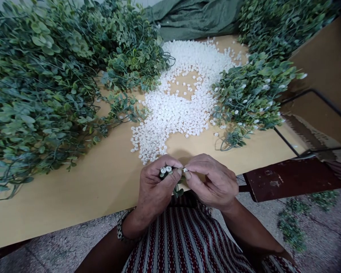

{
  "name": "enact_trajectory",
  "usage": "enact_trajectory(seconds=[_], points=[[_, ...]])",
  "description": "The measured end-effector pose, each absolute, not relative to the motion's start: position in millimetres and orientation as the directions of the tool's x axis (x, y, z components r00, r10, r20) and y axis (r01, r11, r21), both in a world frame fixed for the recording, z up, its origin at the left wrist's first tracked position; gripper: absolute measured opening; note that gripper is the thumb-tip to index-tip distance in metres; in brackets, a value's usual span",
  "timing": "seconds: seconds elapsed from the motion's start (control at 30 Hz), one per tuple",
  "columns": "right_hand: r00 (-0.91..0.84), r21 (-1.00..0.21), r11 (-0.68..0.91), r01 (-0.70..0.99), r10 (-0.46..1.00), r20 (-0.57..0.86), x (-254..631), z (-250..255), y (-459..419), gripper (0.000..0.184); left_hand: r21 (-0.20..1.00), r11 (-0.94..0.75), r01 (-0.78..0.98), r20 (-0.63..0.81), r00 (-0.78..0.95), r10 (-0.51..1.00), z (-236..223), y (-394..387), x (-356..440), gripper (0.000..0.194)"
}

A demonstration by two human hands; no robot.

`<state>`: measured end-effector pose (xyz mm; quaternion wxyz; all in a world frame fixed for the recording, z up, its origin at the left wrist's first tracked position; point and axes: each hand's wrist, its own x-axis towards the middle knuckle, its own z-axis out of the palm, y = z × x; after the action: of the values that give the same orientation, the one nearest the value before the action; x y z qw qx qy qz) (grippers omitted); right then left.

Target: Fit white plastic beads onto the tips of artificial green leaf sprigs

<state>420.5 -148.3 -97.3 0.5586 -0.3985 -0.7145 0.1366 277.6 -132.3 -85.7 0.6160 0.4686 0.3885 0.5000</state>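
Observation:
Both hands meet over the table's near edge. My left hand [159, 185] is closed on an artificial green sprig [178, 191], whose leaves hang below the fingers. Two small white flowers [166, 170] poke out above its thumb. Thumb and forefinger of my right hand [211, 182] pinch a small white flower bead [185, 170] right at the left fingertips. Whether the bead sits on a stem tip cannot be made out. Just beyond the hands spreads a heap of loose white beads [170, 110].
Artificial greenery [39, 76] is piled on the left of the table [108, 185]. A bunch with white tips [250, 93] lies on the right, beside a cardboard box [324, 79] and a black metal frame [290, 142]. Dark green cloth [199, 17] lies at the back; sprigs [292, 227] are on the floor.

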Motion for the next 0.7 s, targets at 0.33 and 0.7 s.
enact_trajectory(seconds=[0.33,0.7], points=[[-0.086,-0.843,0.457,0.284,0.887,0.453,431.2,-100.2,-154.0,0.027,0.889,0.234,-0.393,-0.166,0.200,0.966,-78.5,-128.3,279.7,0.003],[-0.197,-0.909,0.336,0.248,0.936,0.292,407.2,-85.5,-144.1,0.021,0.921,0.140,-0.364,-0.124,0.068,0.990,-72.8,-131.0,287.0,0.002]])
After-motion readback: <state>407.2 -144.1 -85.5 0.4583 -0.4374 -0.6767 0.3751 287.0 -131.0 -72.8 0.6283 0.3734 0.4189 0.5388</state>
